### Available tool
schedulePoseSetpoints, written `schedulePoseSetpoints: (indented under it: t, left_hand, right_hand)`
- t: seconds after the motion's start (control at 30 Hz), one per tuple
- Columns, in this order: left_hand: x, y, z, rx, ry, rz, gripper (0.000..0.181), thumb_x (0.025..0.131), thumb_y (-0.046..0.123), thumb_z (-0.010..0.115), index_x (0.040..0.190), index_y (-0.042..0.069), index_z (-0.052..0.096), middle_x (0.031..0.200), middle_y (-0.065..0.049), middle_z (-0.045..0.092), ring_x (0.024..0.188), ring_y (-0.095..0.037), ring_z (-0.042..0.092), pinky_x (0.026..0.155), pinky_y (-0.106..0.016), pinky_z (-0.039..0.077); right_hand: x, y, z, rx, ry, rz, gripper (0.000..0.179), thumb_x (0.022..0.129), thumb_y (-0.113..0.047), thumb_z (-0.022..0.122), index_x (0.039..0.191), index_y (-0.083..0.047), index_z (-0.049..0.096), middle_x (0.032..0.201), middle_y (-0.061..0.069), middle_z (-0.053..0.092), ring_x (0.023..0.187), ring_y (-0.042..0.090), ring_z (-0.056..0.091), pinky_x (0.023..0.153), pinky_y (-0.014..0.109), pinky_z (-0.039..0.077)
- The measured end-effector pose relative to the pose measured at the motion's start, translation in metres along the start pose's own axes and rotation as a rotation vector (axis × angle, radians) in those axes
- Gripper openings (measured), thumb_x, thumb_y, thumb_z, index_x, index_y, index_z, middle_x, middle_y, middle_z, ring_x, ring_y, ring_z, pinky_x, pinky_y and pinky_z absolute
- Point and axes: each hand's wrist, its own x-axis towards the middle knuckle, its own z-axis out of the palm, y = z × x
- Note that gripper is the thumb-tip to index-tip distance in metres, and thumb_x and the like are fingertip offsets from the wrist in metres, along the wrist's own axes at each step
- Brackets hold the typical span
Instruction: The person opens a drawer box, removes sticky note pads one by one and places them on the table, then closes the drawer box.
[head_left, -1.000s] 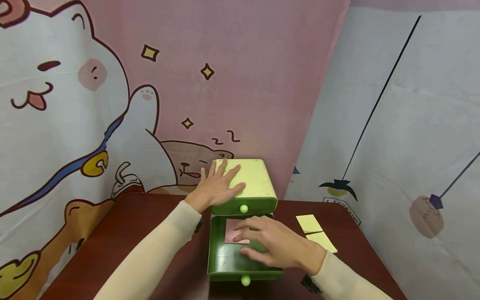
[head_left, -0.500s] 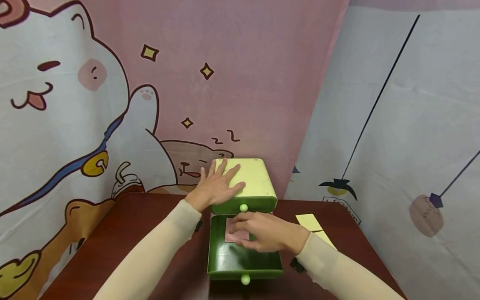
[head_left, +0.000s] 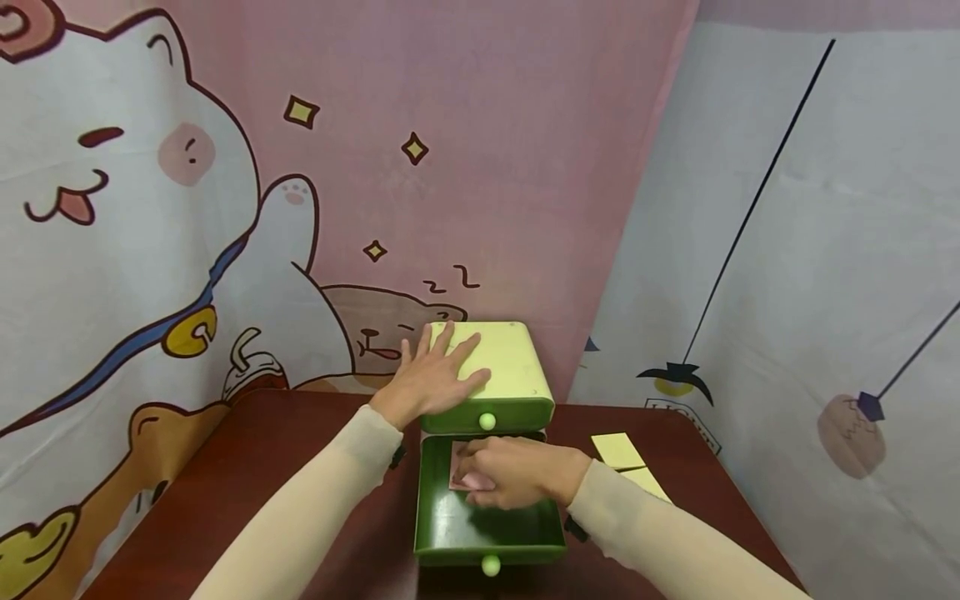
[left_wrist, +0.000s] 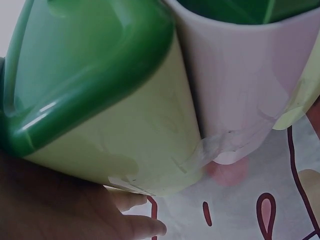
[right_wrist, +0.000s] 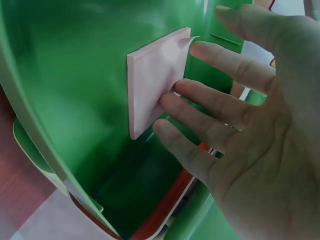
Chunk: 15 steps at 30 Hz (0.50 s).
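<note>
A small drawer cabinet with a pale yellow top (head_left: pixel 506 358) stands on the table, its lower green drawer (head_left: pixel 465 525) pulled out. My left hand (head_left: pixel 431 383) rests on the cabinet's top with fingers spread. Inside the drawer lies a pad of pink sticky notes (right_wrist: pixel 155 80). My right hand (head_left: pixel 517 471) reaches over that pad. In the right wrist view, its fingers (right_wrist: pixel 215 102) extend to the pad's face and edge, and a corner of the top note curls up by the index finger. The thumb stands apart from the paper. The head view hides part of the pad.
Two yellow sticky-note pieces (head_left: pixel 618 451) lie on the dark red table (head_left: pixel 300 467), right of the cabinet. The upper drawer with its round knob (head_left: pixel 487 422) is closed. A printed cloth (head_left: pixel 525 167) hangs behind. The pulled-out drawer's knob (head_left: pixel 491 566) points towards me.
My right hand has moved left and come down onto the pink pad, and the top note is now bent up. My left hand has stayed on the cabinet's top.
</note>
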Motion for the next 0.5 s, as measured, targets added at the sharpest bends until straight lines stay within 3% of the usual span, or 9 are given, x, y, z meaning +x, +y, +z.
schedulePoseSetpoints:
  t: [0.13,0.5]
  left_hand:
    - [0.0009,-0.0007,0.0005,0.013,-0.001,-0.002,0.083,0.116,0.079,0.037,0.188,0.041,0.024,0.199,-0.013,0.003,0.184,-0.051,-0.004,0.142,-0.084,-0.003]
    - [0.002,-0.0016,0.0005,0.014,0.001,-0.002,0.082,0.116,0.078,0.038,0.187,0.04,0.026,0.199,-0.013,0.005,0.184,-0.051,-0.003,0.142,-0.085,-0.001]
  right_hand:
    - [0.002,-0.0004,0.0014,-0.011,0.001,-0.022,0.033,0.113,-0.032,0.081,0.145,-0.027,0.082,0.165,0.002,0.071,0.152,0.014,0.07,0.117,0.034,0.065]
    - [0.0067,-0.0051,-0.0012,-0.144,0.005,-0.102,0.041,0.105,-0.032,0.091,0.145,-0.028,0.082,0.163,-0.002,0.072,0.145,0.011,0.072,0.118,0.032,0.063]
